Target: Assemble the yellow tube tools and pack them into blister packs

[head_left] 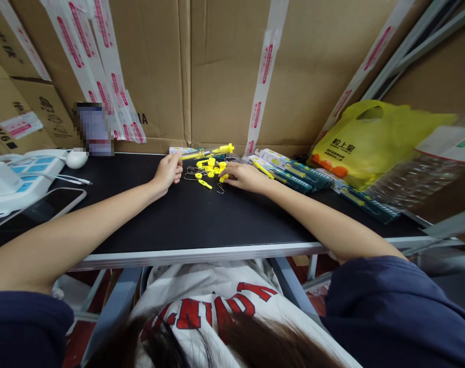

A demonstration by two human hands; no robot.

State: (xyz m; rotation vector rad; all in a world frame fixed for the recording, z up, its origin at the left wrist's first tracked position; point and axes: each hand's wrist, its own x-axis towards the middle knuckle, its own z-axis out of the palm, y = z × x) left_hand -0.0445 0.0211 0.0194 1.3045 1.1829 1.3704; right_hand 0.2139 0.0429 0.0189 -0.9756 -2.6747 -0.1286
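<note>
My left hand (168, 171) is closed round one end of a slim yellow spring scale tube (201, 153), which points right and slightly upward above the table. Below it lies a loose heap of small yellow plastic parts (210, 166), mixed with thin bent wire hooks (192, 173). My right hand (242, 176) is at the right edge of this heap, its fingertips bent down and pinched at a small yellow plastic part (224, 178). A single wire hook (220, 189) and a yellow clip-like piece (205, 184) lie just in front of the heap.
Several flat printed boxes (286, 174) lie at right, near a yellow plastic bag (370, 138) and a clear plastic container (404, 163). At left are a phone (36, 212), a white power strip (25, 179) and a propped, blurred device (95, 129). Taped cardboard (224, 76) stands behind the black tabletop (201, 225).
</note>
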